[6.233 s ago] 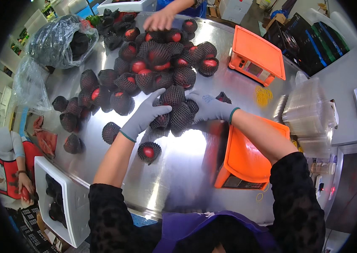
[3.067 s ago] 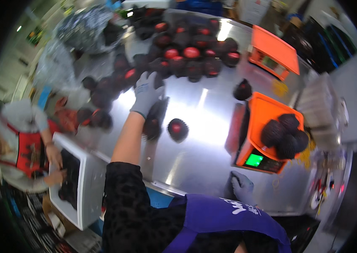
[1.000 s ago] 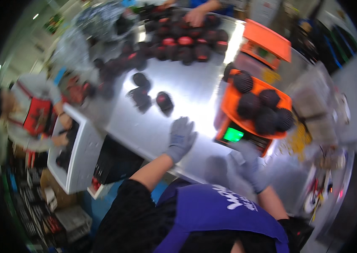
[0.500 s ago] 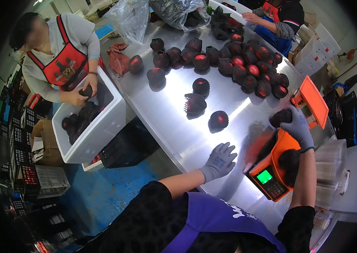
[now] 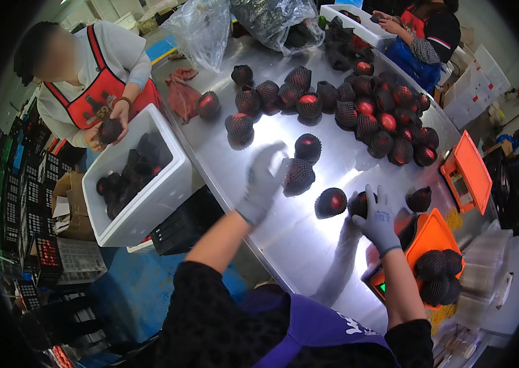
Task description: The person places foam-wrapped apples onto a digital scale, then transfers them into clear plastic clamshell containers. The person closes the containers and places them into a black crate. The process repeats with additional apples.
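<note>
My right hand (image 5: 380,225), in a grey glove, is closed around a dark round fruit (image 5: 358,204) in a black foam net, low over the steel table. Just left of it sits a netted red fruit (image 5: 332,202). My left hand (image 5: 260,187), gloved and blurred by motion, has its fingers stretched beside a netted fruit (image 5: 299,176); whether it touches is unclear. Behind that lies another netted fruit (image 5: 308,148). An orange scale (image 5: 426,234), partly behind my right forearm, carries several netted fruits (image 5: 437,277). One more netted fruit (image 5: 419,199) rests near its far end.
Several netted red fruits (image 5: 388,122) crowd the table's far right. A second orange scale (image 5: 466,173) stands at the right edge. On the left, a co-worker handles a fruit over a white foam box (image 5: 179,168). Clear plastic bags (image 5: 197,34) and a red cloth (image 5: 182,95) lie farther back.
My right hand has come left from the scale's far end, where a fruit now lies. My left hand has lifted and moved forward and left toward the loose fruits. The view has shifted.
</note>
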The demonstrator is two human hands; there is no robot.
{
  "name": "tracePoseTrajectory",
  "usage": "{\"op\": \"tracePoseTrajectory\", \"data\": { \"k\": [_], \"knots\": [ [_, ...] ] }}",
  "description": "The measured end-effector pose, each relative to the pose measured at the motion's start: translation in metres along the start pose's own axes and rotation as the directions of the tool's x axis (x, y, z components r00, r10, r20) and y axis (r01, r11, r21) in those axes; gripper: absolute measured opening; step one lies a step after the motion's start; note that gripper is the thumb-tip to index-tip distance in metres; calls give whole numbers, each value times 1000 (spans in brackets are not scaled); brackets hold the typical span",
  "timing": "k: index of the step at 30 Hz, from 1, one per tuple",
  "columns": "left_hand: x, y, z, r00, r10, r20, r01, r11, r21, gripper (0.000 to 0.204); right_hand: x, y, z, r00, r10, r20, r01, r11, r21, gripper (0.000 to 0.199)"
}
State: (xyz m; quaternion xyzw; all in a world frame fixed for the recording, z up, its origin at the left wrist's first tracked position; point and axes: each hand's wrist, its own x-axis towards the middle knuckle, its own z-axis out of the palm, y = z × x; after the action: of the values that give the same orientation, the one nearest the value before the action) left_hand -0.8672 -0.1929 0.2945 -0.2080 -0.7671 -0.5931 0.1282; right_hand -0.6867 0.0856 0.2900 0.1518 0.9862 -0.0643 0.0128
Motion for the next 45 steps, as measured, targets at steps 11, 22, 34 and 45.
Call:
{"op": "tracePoseTrajectory", "data": {
  "k": [11,22,34,45],
  "knots": [
    [133,-144,-27,963,-237,131,70,683,727,75,-211,-29,9,996,-71,-51,88,783,616,53],
    [41,143,154,627,204,752,257,857,-447,67,-355,3,59,911,298,-284,-213,932,293,45],
    [-84,235,350,181,387,904,-408,866,-289,67,-359,4,62,857,376,-352,-232,892,388,37],
    [-140,108,165,531,-226,816,487,870,-76,44,-366,14,73,874,337,-350,-147,869,472,33]
  ]
}}
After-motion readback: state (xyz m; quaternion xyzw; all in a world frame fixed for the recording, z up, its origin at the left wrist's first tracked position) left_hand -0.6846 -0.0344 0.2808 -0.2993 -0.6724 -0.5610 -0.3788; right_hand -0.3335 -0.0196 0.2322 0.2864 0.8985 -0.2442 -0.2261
